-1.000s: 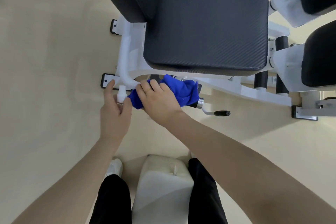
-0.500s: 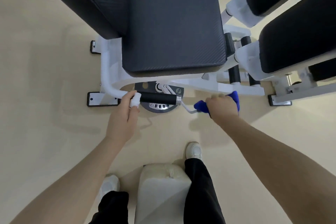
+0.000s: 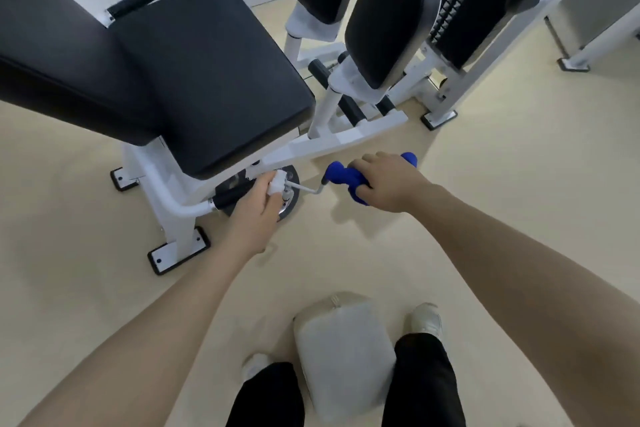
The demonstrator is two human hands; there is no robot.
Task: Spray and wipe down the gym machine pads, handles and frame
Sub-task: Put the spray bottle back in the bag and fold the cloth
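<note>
The gym machine has a black seat pad (image 3: 214,80) on a white frame (image 3: 166,198). Below the seat's front edge a black handle (image 3: 230,198) sticks out beside a round metal disc. My left hand (image 3: 256,215) hovers over that handle's end and holds a small white spray bottle (image 3: 277,185), of which only the top shows. A thin metal lever (image 3: 308,189) runs right from the disc. My right hand (image 3: 391,184) grips a blue cloth (image 3: 343,175) wrapped round the lever's end, which is hidden.
Two black upright leg pads (image 3: 391,17) stand behind the seat, with a weight stack (image 3: 460,10) at the far right. Black frame feet (image 3: 180,250) sit on the beige floor. A grey pouch (image 3: 343,347) hangs at my waist above my legs and white shoes.
My right hand slid the blue cloth off the black handle and out to the lever's end. My left hand with the bottle moved right along the handle. The view tilted up.
</note>
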